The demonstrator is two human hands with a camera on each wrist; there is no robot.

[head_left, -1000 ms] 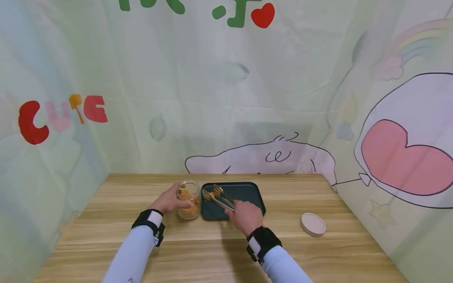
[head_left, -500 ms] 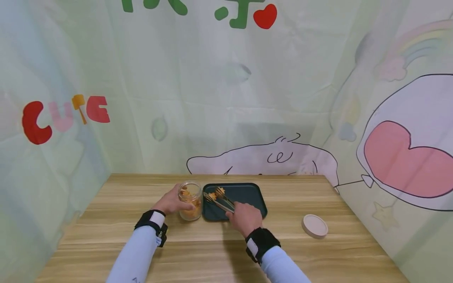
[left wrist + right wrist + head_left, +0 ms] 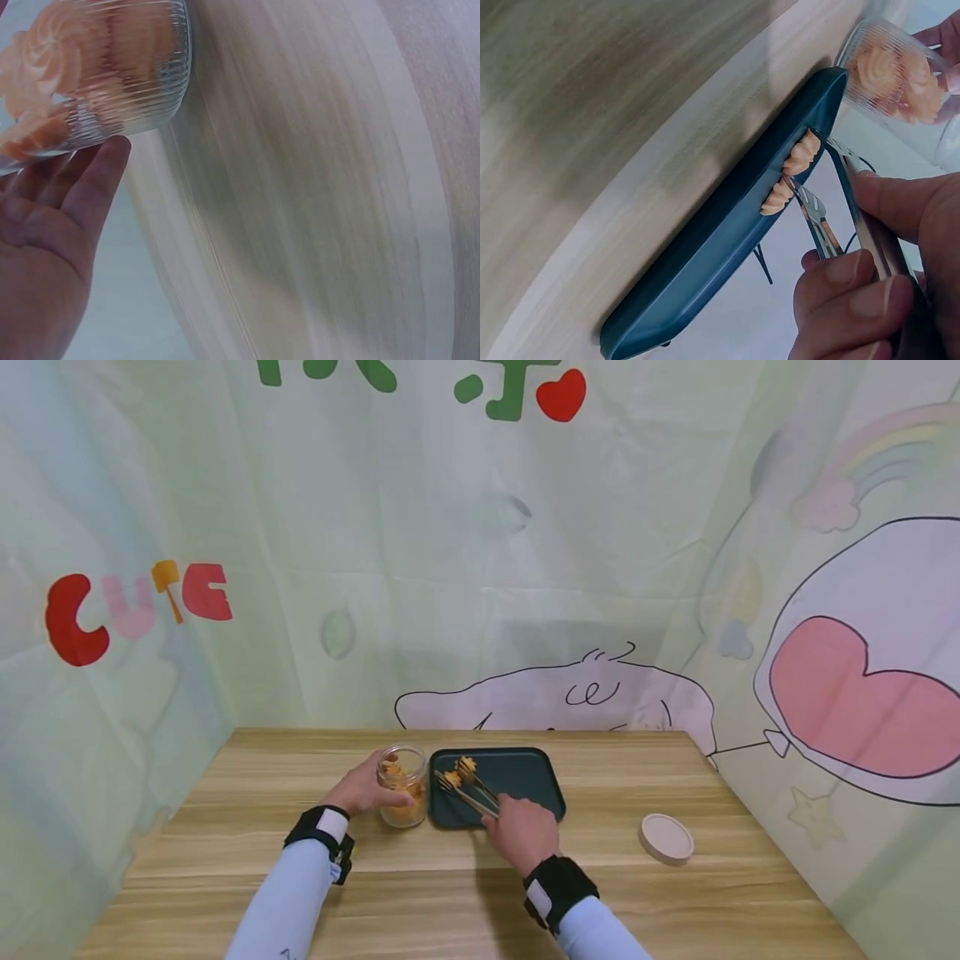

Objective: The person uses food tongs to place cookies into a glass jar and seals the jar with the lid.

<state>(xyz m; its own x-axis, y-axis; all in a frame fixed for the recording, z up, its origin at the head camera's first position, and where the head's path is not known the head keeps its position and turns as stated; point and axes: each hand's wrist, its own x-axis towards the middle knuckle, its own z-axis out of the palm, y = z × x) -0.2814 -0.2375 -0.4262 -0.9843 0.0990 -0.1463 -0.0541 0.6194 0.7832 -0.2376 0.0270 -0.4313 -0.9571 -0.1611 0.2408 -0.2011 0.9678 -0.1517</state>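
Note:
My left hand (image 3: 363, 789) grips an upright clear glass jar (image 3: 405, 817), lidless and holding orange swirl-shaped cookies. In the left wrist view, fingers (image 3: 94, 187) lie against the ribbed jar wall, with cookies (image 3: 67, 52) showing through. My right hand (image 3: 525, 833) holds a pair of metal tongs (image 3: 476, 802) over the left part of a dark blue-green tray (image 3: 525, 777). Two piped cookies (image 3: 802, 154) sit on the tray in the right wrist view. The slotted tong ends (image 3: 810, 206) are spread, with one cookie between them and the other beside the nearer end.
A round pale lid (image 3: 667, 838) lies on the wooden table (image 3: 360, 902) to the right of the tray. The jar stands close against the tray's left edge. A printed cloth backdrop (image 3: 420, 610) rises behind the table and at both sides.
The tongs and my right hand have drawn back slightly toward me, and the tong ends sit a little lower over the tray. My left hand keeps its hold on the jar.

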